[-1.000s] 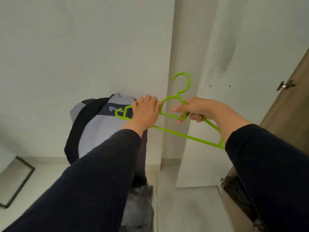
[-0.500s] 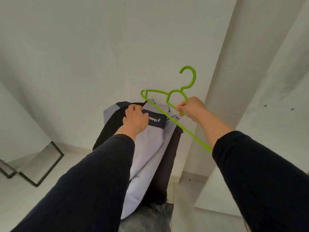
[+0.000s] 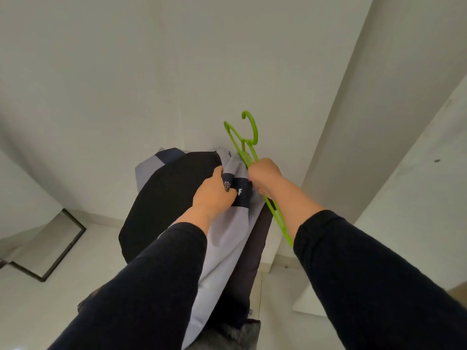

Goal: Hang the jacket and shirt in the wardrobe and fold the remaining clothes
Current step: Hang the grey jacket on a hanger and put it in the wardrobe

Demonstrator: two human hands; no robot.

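A: What's different from a second ago?

B: The biggest thing first: the grey and black jacket [image 3: 177, 198] has come up in front of the person, hanging down past both dark sleeves, where before it sat lower and further left. The green plastic hanger [image 3: 249, 147] has swung from lying crosswise to standing nearly end-on, one end pushed in against the jacket's collar.

A: So threading has begun?

B: I'd judge it just starting; neither shoulder sits on the hanger yet, and the wardrobe isn't reached.

A: And the hands?

B: The left hand [image 3: 214, 193] grips the fabric at the navy printed band, fingers curled over it. The right hand [image 3: 265, 176] is closed round the hanger's lower bar, touching the jacket.

A: Anything else around?

B: Plain pale walls and a corner pillar behind, a pale panel [image 3: 417, 198] at the right, perhaps a wardrobe door. A black-framed mirror [image 3: 58, 248] leans low at the left. Some grey cloth [image 3: 227, 337] lies at the bottom edge.

A: Anything in the way?

B: Only the jacket's own bulk, bunched at the neck.
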